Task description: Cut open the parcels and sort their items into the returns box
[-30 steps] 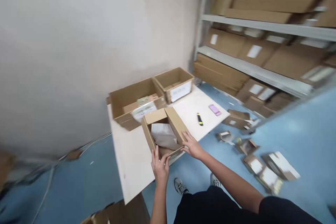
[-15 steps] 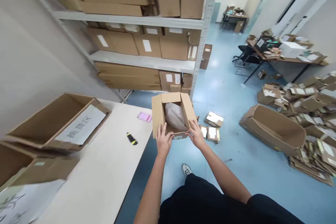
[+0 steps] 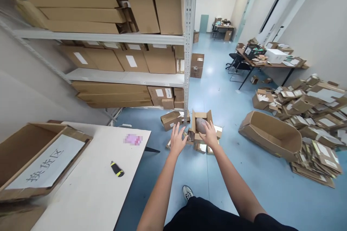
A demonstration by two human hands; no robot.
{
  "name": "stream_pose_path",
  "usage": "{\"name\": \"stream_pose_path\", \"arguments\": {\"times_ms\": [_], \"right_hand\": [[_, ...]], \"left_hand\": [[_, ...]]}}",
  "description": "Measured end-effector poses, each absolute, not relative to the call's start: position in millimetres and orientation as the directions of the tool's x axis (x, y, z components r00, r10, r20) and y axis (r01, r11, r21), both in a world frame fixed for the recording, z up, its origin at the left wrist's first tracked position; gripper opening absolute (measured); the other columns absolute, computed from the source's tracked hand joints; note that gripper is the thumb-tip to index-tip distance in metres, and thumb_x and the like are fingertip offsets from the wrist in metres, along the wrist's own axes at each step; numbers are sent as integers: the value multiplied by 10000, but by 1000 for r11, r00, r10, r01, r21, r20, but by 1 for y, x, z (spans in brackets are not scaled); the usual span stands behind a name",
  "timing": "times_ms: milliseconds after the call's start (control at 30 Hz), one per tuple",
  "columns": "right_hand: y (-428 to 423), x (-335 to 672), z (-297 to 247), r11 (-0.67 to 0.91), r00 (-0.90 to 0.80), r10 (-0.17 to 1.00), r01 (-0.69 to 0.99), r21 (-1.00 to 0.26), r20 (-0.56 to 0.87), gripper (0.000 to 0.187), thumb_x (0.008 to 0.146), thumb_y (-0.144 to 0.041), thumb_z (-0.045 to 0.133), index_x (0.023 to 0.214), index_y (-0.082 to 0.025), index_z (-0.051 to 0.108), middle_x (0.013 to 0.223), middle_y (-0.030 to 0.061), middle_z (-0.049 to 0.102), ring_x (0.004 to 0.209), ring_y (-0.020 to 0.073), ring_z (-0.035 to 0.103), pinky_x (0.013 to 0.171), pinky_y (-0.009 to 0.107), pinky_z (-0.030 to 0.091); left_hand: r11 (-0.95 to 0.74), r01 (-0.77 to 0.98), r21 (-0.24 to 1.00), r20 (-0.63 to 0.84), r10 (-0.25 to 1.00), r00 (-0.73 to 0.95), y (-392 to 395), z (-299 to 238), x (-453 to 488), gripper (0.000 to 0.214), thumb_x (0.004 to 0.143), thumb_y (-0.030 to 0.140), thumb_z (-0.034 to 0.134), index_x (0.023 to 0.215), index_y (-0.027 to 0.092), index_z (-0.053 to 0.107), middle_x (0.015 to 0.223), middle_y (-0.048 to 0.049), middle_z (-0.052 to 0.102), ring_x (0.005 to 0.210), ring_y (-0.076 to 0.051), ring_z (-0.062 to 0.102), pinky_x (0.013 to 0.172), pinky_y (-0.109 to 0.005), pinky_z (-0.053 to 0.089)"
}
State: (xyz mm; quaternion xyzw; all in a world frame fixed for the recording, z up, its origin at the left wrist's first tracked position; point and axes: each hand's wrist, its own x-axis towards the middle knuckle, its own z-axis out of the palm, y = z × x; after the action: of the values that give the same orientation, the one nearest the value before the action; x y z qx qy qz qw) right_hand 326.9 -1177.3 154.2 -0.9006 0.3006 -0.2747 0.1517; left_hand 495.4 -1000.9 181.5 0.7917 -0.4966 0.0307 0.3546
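Note:
My left hand (image 3: 177, 139) and my right hand (image 3: 210, 134) are stretched out in front of me, fingers spread, holding nothing. Just beyond them a small open cardboard box (image 3: 201, 120) with a grey bag (image 3: 200, 125) inside is down by the blue floor, among a few other small boxes (image 3: 170, 119). My right hand overlaps the box's near edge in the picture; I cannot tell whether the fingers still touch it.
A white table (image 3: 89, 195) at my left carries a large open carton with a paper label (image 3: 40, 160), a black-and-yellow knife (image 3: 117, 169) and a pink item (image 3: 133, 139). Metal shelving (image 3: 187, 39) holds flat cartons. A big open carton (image 3: 271, 135) and a heap of boxes (image 3: 317, 115) lie on the right.
I turned from the table toward the aisle carrying the small box in both hands. Now both hands have opened and the box is farther off, low by the floor.

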Motion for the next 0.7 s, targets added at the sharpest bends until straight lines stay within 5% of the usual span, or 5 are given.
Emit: {"name": "stream_pose_path", "arguments": {"times_ms": [300,700], "right_hand": [[-1039,462,178,-876,860,-230,21,-483,456,580,933,-287,594,1502,-211,519,1656,128,350,1574,348,204,1217,568,346],[-694,507,200,-674,804,389,581,-456,450,605,921,-249,600,1519,-246,503,1687,105,301,1576,359,201,1209,585,352]], "left_hand": [[-596,-610,521,399,-462,792,-831,185,531,515,952,283,602,1462,260,533,1698,-79,299,1578,-316,236,1257,-553,328],[-834,-158,529,460,125,879,-502,190,431,514,958,262,586,1468,257,527,1685,-98,319,1577,-341,223,1231,-574,345]]}}
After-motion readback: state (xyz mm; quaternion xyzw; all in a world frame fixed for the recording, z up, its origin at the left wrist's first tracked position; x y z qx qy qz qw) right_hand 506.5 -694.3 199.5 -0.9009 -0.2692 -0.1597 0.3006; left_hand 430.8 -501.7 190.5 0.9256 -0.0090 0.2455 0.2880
